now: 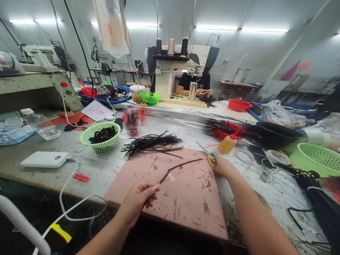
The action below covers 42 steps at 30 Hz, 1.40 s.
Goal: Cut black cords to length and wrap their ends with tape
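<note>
Between thumb and fingers, my left hand [142,194] pinches one end of a thin black strap [183,164]. The strap runs up and to the right over a pink mat [156,202], with a bend partway and its far end close to my right hand. My right hand [219,165] is at the mat's upper right, its fingers around the yellow and green handles of a pair of scissors [209,156]. The blades point away to the upper left. A pile of black straps [152,143] lies at the mat's far edge.
A green basket [111,143] of small black pieces stands left of the pile, beyond a white power bank [44,159]. A yellow glue bottle [227,145] and a red bowl [220,133] with straps are at right. Across the table, a person [200,83] sits behind a sewing machine [163,76].
</note>
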Motion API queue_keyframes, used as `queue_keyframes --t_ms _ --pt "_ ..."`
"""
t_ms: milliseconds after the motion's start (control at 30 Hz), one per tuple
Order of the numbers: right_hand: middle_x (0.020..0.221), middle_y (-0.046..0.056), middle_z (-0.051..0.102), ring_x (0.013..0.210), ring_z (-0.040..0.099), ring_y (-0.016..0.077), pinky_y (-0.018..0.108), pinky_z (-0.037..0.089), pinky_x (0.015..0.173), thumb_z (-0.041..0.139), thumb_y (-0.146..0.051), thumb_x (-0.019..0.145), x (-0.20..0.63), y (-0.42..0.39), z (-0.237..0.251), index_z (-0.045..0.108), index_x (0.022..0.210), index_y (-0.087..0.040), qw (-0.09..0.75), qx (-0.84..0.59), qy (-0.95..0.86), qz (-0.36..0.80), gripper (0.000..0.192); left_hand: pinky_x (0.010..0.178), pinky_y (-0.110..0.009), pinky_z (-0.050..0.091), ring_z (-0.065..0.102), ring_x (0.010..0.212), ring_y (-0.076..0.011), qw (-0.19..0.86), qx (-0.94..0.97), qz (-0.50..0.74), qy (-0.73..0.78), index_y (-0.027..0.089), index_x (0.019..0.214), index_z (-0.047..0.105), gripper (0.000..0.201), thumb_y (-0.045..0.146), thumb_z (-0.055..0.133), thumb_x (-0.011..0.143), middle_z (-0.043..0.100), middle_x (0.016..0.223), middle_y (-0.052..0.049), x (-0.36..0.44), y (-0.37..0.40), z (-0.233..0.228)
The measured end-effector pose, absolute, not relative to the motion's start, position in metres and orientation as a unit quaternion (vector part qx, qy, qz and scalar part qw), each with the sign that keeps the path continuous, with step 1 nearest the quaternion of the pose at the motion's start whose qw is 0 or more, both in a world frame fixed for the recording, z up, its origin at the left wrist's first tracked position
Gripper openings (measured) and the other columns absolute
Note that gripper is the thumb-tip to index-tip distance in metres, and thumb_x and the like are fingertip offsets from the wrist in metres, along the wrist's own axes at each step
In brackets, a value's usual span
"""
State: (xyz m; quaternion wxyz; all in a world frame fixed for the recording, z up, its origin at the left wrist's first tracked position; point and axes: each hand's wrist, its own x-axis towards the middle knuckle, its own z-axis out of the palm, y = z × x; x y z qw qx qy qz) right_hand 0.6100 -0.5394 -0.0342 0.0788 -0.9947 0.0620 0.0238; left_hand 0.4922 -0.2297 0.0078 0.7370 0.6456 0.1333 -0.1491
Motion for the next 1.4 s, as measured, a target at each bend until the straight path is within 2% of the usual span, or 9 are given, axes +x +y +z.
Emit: queue_keyframes --t_ms 133,267,333,433,533,767,967,1167,1400 --pt "0.096 0.009 0.062 0.086 0.058 0.0239 0.03 0.043 0.067 0.047 -0.019 0.073 0.593 -0.526 -0.023 0.036 0.13 -0.02 0.136 -0.986 0.097 -0.018 0.058 0.043 -0.02 0.03 0.043 0.043 -0.0065 0.744 0.641 -0.139 0.131 0.013 0.062 0.066 0.024 0.037 0.068 0.058 0.054 0.049 0.002 0.494 -0.217 0.009" --pt "0.067 0.0 0.059 0.061 0.057 0.017 0.027 0.043 0.059 0.042 -0.031 0.077 0.539 -0.495 -0.008 0.04 0.125 -0.022 0.334 -0.94 -0.028 0.061 0.049 0.044 -0.02 0.032 0.045 0.045 -0.0077 0.748 0.641 -0.121 0.128 0.013 0.062 0.065 0.023 0.036 0.067 0.059 0.055 0.051 0.001 0.5 -0.212 0.007" --pt "0.069 0.0 0.059 0.063 0.056 0.016 0.026 0.043 0.061 0.041 -0.038 0.079 0.511 -0.475 -0.001 0.045 0.12 -0.023 0.391 -0.903 -0.135 0.119 0.044 0.044 -0.021 0.031 0.045 0.044 -0.0079 0.749 0.641 -0.107 0.132 0.013 0.061 0.064 0.023 0.035 0.067 0.058 0.055 0.05 0.001 0.505 -0.212 0.006" --pt "0.076 0.002 0.062 0.068 0.057 0.0173 0.026 0.043 0.062 0.041 -0.048 0.079 0.486 -0.448 0.006 0.054 0.107 -0.024 0.399 -0.862 -0.243 0.198 0.039 0.044 -0.021 0.031 0.044 0.042 -0.0078 0.749 0.642 -0.086 0.141 0.014 0.058 0.062 0.021 0.035 0.066 0.057 0.054 0.047 0.002 0.51 -0.214 0.008" --pt "0.081 0.003 0.063 0.071 0.056 0.0184 0.026 0.043 0.064 0.042 -0.05 0.079 0.483 -0.431 0.011 0.056 0.103 -0.023 0.392 -0.854 -0.263 0.221 0.039 0.043 -0.021 0.03 0.044 0.041 -0.0079 0.75 0.642 -0.077 0.141 0.014 0.057 0.061 0.02 0.034 0.066 0.056 0.054 0.045 0.002 0.512 -0.217 0.01" --pt "0.079 0.002 0.06 0.073 0.053 0.0177 0.027 0.042 0.069 0.041 -0.05 0.08 0.498 -0.405 0.011 0.055 0.1 -0.021 0.432 -0.835 -0.275 0.202 0.038 0.043 -0.021 0.032 0.043 0.041 -0.0078 0.758 0.635 -0.06 0.137 0.015 0.055 0.06 0.018 0.032 0.065 0.057 0.052 0.044 0.003 0.519 -0.21 0.011" --pt "0.081 0.001 0.057 0.071 0.05 0.0155 0.025 0.04 0.065 0.044 -0.046 0.079 0.517 -0.385 0.004 0.054 0.099 -0.021 0.464 -0.819 -0.284 0.182 0.033 0.045 -0.021 0.033 0.044 0.043 -0.0071 0.745 0.654 -0.013 0.132 0.015 0.056 0.059 0.016 0.03 0.062 0.061 0.054 0.048 0.003 0.531 -0.193 0.009" --pt "0.068 -0.002 0.053 0.064 0.047 0.0133 0.023 0.037 0.059 0.051 -0.037 0.076 0.567 -0.355 -0.008 0.058 0.094 -0.019 0.46 -0.819 -0.296 0.171 0.026 0.042 -0.019 0.029 0.043 0.041 -0.0064 0.754 0.638 0.042 0.153 0.015 0.056 0.057 0.017 0.03 0.065 0.055 0.053 0.046 0.004 0.566 -0.169 0.006" --pt "0.074 0.0 0.059 0.069 0.052 0.0153 0.025 0.04 0.063 0.053 -0.039 0.076 0.607 -0.328 -0.017 0.061 0.089 -0.02 0.425 -0.84 -0.308 0.136 0.025 0.041 -0.018 0.026 0.043 0.041 -0.0058 0.754 0.63 0.053 0.177 0.014 0.06 0.059 0.02 0.031 0.066 0.053 0.055 0.051 0.003 0.577 -0.141 0.001"
